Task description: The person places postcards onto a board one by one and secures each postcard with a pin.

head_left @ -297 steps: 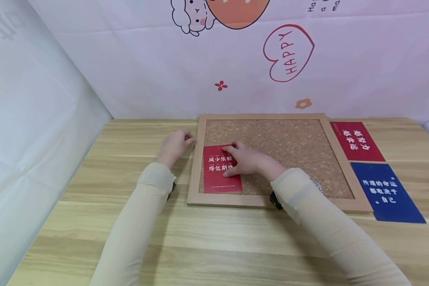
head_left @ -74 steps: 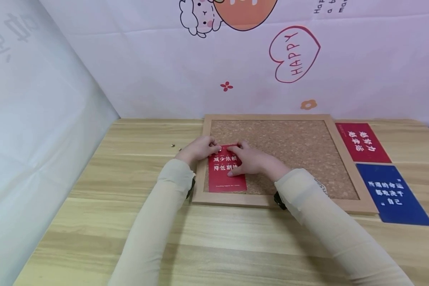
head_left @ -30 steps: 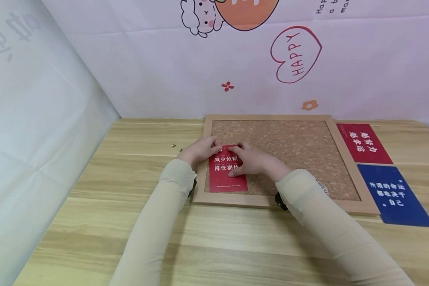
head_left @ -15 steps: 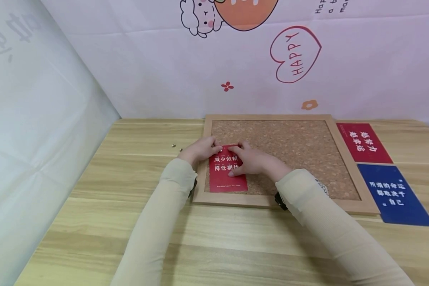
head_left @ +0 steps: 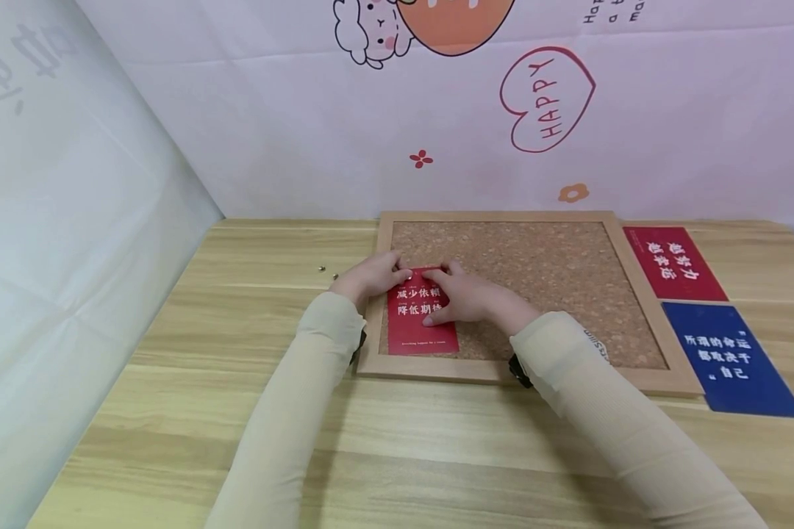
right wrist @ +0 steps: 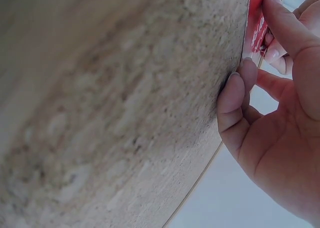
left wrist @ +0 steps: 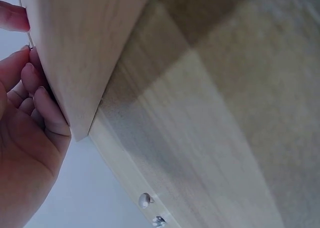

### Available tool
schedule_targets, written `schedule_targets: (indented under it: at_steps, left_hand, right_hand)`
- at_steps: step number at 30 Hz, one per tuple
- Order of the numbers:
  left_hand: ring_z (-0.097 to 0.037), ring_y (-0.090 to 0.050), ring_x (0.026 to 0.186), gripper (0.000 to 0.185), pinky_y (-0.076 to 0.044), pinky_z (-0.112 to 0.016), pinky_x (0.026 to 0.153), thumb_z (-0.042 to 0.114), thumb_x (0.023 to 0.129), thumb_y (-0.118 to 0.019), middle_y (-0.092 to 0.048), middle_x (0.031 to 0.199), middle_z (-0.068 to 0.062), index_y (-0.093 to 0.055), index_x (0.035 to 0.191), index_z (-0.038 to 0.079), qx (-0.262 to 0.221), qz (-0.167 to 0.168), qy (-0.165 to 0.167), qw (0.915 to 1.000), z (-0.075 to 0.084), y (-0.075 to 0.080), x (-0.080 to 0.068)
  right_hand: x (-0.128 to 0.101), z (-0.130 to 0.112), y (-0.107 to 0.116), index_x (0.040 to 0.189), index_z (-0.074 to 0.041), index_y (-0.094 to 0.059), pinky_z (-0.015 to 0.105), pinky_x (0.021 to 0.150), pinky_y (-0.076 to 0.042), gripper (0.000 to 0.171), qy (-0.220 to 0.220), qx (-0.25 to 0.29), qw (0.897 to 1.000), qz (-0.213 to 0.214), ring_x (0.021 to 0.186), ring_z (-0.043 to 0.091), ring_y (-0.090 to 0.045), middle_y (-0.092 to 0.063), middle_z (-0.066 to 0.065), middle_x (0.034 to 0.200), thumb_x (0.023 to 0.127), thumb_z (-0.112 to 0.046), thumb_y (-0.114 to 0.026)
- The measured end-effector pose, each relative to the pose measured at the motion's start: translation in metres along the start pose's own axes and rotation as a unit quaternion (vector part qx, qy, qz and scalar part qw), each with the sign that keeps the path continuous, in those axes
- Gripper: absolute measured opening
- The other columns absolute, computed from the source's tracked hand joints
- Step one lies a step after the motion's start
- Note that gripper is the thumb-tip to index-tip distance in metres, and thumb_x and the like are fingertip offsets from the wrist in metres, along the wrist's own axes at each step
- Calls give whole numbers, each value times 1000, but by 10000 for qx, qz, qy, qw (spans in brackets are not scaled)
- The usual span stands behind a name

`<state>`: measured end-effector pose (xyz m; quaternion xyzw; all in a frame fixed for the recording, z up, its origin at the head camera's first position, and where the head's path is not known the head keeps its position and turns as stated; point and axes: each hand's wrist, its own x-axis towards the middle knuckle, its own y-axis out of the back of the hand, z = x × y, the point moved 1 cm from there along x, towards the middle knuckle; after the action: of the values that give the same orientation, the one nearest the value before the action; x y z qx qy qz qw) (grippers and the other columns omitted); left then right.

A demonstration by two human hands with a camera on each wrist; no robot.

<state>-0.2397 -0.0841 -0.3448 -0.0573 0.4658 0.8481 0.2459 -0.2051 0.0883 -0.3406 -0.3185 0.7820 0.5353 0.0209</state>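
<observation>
The left hand (head_left: 370,275) has thumb and finger together in a pinch at the card's upper left corner, its grip apparently clamped on a small pin (right wrist: 263,50), though the fingertips hide most of it. The right hand (head_left: 473,295) keeps its fingers apart, straddling the card's right side: the thumb presses the printed face and a fingertip rests near the top edge, while other fingers touch the cork. Between the hands, the red card (head_left: 423,336) lies flat on the left part of the corkboard (head_left: 536,286), inside the wooden frame (head_left: 496,217).

If the right hand eases its pressure, the card could turn or slide and end up crooked. A pin pushed in at a slant could bend, tear the corner or slip and prick a finger, since the fingertips work so close to its point.

Beyond the frame's left side, two loose pins (head_left: 322,268) lie on the tabletop (head_left: 403,448), near the left wrist; a sleeve brushing them could knock them away. On the right, a second red card (head_left: 675,263) and a blue card (head_left: 734,360) lie beside the frame, well apart from both hands.
</observation>
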Motion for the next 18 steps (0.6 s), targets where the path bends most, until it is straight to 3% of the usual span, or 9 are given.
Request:
schedule_targets:
  at_steps: [18]
  left_hand:
    - [-21,-54,99,23,-43,-37,97,21,101,-45,-57,104,-10,-53,112,3,-108,-33,-10,9999,-1,0,0]
  right_hand:
    - [-1,-1,0,152,-12,-23,58,107,-36,85,16,-54,10000,-3,131,46,-41,-13,23,155,86,-41,-68]
